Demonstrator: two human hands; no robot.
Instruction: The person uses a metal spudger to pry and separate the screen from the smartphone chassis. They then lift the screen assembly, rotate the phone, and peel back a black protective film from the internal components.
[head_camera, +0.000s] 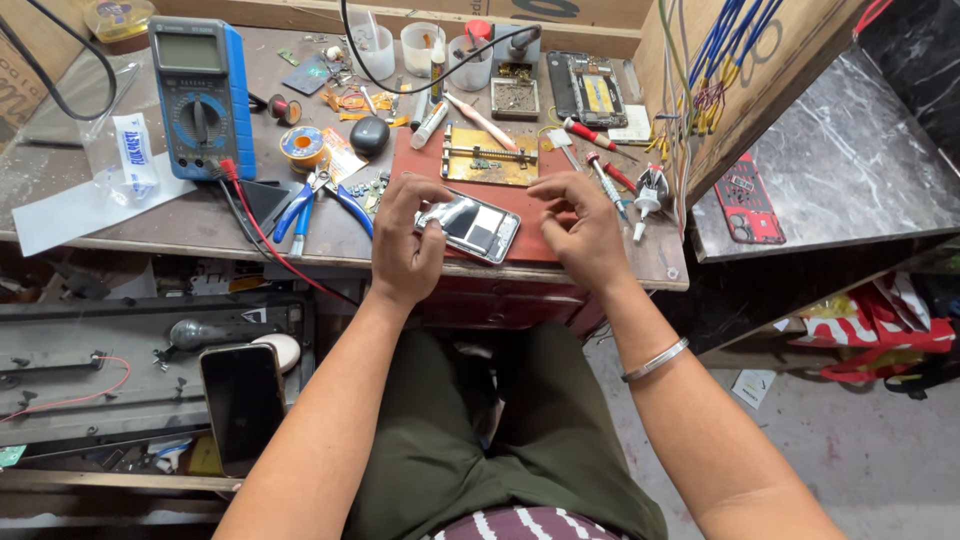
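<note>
2 hands meet at the frame's centre: your left hand (405, 240) pinches the left edge of the opened phone (470, 226) lying on the red mat (540, 200), your right hand (578, 228) hovers beside it with fingers loosely curled and holding nothing, then pliers (318, 200), then the blue multimeter (202, 92) at upper left.

head view | worn high | faces steeply down | workbench (200, 225) close, lap below
</note>
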